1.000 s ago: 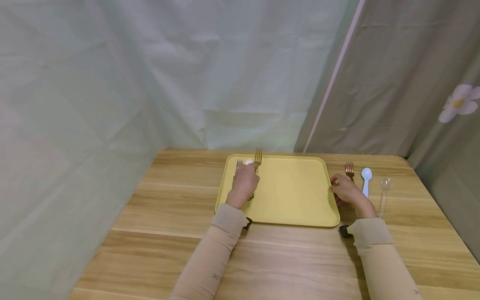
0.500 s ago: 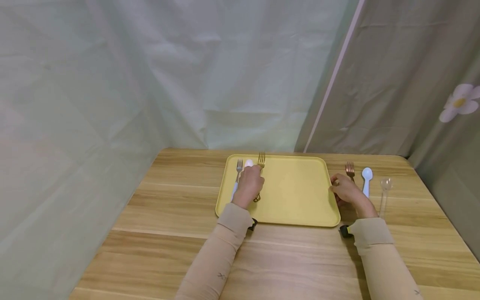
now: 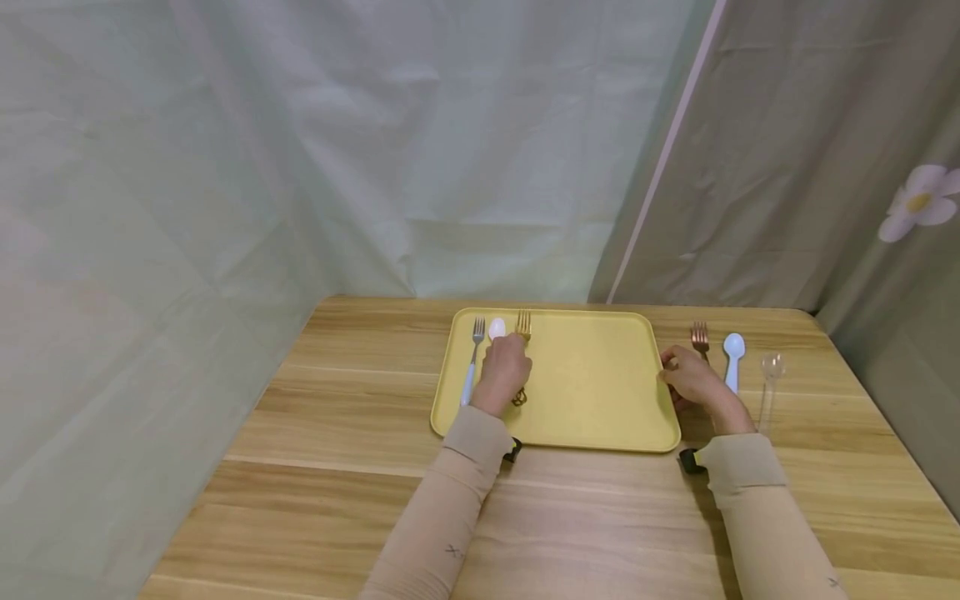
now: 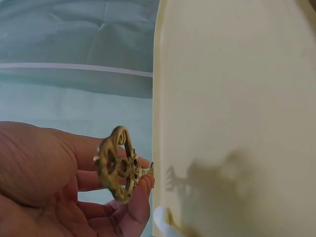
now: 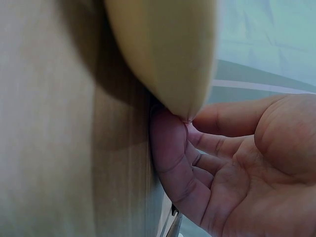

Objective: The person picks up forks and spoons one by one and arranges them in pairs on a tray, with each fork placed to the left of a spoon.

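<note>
My left hand (image 3: 506,368) pinches a gold fork (image 3: 523,323) over the left part of a yellow tray (image 3: 588,383). The fork's tines point to the far rim, and my fingers hide its middle. Up close in the left wrist view, its ornate openwork handle end (image 4: 118,165) sticks out past my thumb and fingers. Left of that hand on the tray lie a fork with a pale blue handle (image 3: 468,385) and a white spoon (image 3: 497,327), its handle mostly covered. My right hand (image 3: 692,380) grips the tray's right rim (image 5: 182,94) between thumb and fingers.
Right of the tray, a copper-coloured fork (image 3: 700,335), a light blue spoon (image 3: 733,348) and a clear spoon (image 3: 772,367) lie side by side on the wooden table (image 3: 600,517). The right forearm partly covers them. Curtains (image 3: 510,167) hang close behind the table.
My left hand has moved a little to the right and nearer with the gold fork, uncovering the pale blue fork handle. The right hand has stayed at the tray rim.
</note>
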`<state>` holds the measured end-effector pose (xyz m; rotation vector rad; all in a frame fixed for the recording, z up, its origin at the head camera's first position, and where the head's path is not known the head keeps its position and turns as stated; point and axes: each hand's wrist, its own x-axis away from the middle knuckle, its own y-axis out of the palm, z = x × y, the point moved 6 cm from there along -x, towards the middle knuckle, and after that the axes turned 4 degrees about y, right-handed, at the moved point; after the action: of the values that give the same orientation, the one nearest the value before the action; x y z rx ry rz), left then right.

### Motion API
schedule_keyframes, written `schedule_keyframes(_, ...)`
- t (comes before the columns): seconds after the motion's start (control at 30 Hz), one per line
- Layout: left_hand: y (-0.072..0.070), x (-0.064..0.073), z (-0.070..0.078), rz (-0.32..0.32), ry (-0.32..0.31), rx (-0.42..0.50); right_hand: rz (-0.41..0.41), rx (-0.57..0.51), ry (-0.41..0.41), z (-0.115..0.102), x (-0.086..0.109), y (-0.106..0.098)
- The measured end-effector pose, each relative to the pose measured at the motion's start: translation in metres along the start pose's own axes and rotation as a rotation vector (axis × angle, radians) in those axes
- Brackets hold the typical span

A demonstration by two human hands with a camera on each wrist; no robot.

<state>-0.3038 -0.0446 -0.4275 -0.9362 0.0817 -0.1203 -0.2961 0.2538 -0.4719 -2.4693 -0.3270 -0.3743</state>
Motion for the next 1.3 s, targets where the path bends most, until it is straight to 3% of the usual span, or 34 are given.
schedule_keyframes(0.33,0.007,-0.004,-0.006,-0.011,-0.016,-0.017,0.006,0.013,0.006,-0.005,0.002,0.002)
schedule_keyframes(0.77,0.010,-0.004,-0.001,-0.025,0.010,-0.052,0.007,0.000,0.006,-0.005,0.002,0.002)
schedule_keyframes(1.3,0.016,-0.006,-0.003,-0.038,-0.008,-0.054,0.007,0.002,0.001,-0.001,-0.002,0.000)
